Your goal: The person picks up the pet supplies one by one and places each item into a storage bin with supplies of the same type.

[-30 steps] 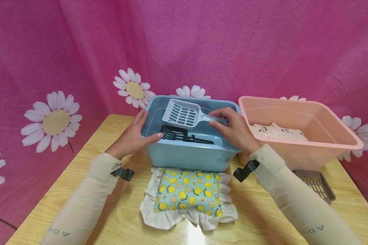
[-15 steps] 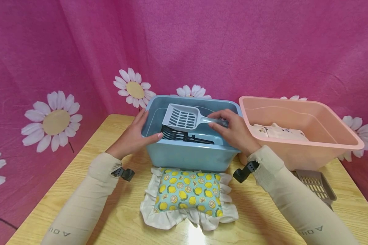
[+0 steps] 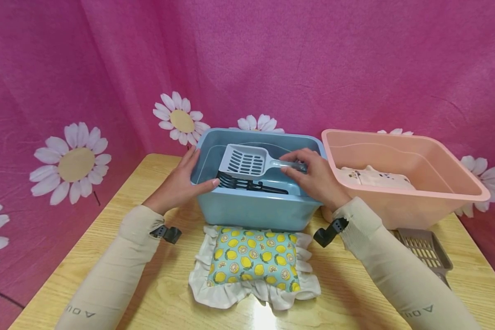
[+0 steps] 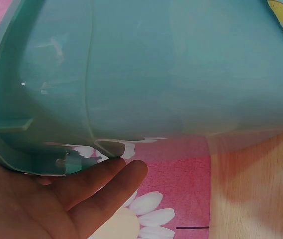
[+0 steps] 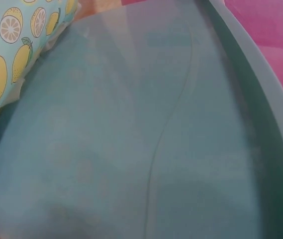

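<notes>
Pale scoop (image 3: 247,161) pinched in R hand (image 3: 316,178); L hand (image 3: 182,184) (spread, thumb well out) touches blue tub (image 3: 251,209) at L end.

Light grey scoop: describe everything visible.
The light grey scoop looks like hard plastic: a broad slotted head with raised edges, tapering into a slim handle. The right hand pinches the handle, partly hiding it. The head points to the person's left, overlapping the black slotted tool within the blue tub; contact between them is unclear.
</notes>
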Available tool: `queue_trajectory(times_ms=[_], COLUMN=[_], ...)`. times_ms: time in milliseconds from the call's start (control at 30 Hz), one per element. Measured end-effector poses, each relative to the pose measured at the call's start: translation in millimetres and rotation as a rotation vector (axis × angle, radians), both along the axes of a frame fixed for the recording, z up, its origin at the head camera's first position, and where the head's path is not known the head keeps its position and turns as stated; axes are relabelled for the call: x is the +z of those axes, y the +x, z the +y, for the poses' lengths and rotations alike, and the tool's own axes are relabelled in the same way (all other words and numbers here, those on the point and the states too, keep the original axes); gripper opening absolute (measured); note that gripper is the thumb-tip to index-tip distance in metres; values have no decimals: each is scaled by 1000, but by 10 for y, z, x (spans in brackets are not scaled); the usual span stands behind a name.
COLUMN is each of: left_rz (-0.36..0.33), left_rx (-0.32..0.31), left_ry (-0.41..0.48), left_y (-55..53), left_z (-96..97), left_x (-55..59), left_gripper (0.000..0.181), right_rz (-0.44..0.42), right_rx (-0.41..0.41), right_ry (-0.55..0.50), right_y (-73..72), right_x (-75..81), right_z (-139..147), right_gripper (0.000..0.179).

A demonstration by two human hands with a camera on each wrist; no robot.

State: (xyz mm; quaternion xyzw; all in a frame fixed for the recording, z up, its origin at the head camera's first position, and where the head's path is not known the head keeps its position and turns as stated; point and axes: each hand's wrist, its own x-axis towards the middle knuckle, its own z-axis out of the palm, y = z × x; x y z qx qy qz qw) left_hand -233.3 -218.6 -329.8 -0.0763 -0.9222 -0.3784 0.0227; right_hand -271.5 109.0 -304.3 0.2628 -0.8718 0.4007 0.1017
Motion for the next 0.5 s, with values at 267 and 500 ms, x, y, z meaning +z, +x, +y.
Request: queue_trajectory(times_ms=[267,500], left_rz=[-1,-14], left_rx=[3,7], left_ry=[-1,3], left_y=[-23,-2], left_z=[10,5], left_x=[21,10], left_gripper=[110,110], right_rz=[-3,10], right_rx=[-6,18], right_ry=[3,12], right_y=[-16,9], right_x=[16,7], right_z=[8,16], right_gripper=[25,25])
